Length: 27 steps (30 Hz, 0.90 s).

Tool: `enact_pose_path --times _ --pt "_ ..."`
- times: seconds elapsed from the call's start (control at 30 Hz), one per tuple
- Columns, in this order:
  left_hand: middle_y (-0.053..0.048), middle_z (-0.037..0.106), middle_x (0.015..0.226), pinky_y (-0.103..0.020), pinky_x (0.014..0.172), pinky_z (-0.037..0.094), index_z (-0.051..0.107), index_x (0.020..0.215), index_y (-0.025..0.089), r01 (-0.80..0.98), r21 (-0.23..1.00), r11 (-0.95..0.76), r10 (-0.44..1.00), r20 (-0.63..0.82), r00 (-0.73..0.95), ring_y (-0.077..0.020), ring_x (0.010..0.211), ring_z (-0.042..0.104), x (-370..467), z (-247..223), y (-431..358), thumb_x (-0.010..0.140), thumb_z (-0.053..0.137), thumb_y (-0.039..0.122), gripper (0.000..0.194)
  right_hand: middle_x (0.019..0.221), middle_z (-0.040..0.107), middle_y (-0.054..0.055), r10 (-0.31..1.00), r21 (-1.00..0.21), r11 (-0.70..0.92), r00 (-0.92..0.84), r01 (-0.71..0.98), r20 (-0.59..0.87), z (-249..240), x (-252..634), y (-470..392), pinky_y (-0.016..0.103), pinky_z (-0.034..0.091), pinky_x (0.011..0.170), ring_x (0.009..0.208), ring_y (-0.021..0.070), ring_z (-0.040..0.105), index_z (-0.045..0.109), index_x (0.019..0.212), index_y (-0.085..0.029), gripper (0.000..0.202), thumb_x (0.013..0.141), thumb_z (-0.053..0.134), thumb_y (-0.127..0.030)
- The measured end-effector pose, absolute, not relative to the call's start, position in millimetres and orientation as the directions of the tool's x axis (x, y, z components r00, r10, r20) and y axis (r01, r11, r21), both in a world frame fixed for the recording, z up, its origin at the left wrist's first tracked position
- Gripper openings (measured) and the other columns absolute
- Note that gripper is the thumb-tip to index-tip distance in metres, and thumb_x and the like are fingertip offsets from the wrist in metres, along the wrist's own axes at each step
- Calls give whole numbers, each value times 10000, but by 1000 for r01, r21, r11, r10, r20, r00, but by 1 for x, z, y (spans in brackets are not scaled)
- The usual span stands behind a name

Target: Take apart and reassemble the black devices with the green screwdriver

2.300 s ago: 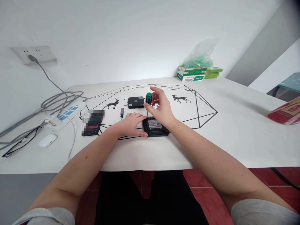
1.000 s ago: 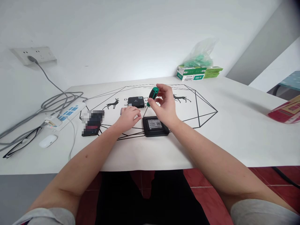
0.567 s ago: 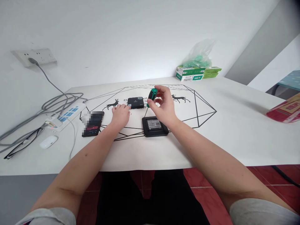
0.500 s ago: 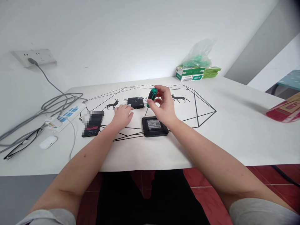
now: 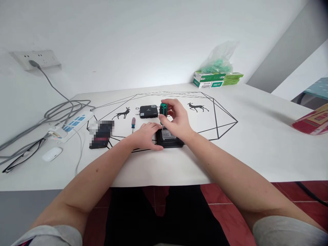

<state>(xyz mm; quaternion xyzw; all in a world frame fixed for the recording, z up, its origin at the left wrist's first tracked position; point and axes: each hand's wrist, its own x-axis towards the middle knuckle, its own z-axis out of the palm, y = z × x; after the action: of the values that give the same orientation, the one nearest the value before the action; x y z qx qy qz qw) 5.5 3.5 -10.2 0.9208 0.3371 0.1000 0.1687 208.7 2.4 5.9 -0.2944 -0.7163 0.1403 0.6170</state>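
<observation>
My right hand (image 5: 176, 118) is closed round a green-and-black screwdriver (image 5: 163, 109), held nearly upright. Its shaft comes down over a flat black device (image 5: 171, 144) with a white label (image 5: 167, 134) on its upper face. Whether the tip sits in a screw is too small to see. At the device's left side, my left hand (image 5: 148, 136) grips it, thumb at the front corner and fingers at the back. Just behind lies another black box (image 5: 148, 111) with small stickers. A second screwdriver (image 5: 133, 125) with a red-and-blue handle rests left of it.
A phone (image 5: 102, 135), partly pixelated, lies to the left. Beyond it are a power strip (image 5: 74, 126), grey cables (image 5: 64, 109), glasses (image 5: 24, 155) and a white case (image 5: 52, 154). Green boxes (image 5: 208, 80) under a plastic bag (image 5: 217, 61) stand back right; a red package (image 5: 311, 121) is far right.
My left hand has moved right onto the device, uncovering the red-and-blue screwdriver. My right hand has lowered the green screwdriver and stood it more upright over the device.
</observation>
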Motion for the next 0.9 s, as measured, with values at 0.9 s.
enact_pose_path --times 0.9 --pt "-203 477 1732 -641 1301 396 490 1662 223 589 386 -710 653 47 756 -467 1594 441 -6 -9 9 916 761 679 915 999 627 14 613 -595 789 -134 153 778 11 206 0 379 585 730 865 197 610 692 1108 -307 316 913 840 -506"
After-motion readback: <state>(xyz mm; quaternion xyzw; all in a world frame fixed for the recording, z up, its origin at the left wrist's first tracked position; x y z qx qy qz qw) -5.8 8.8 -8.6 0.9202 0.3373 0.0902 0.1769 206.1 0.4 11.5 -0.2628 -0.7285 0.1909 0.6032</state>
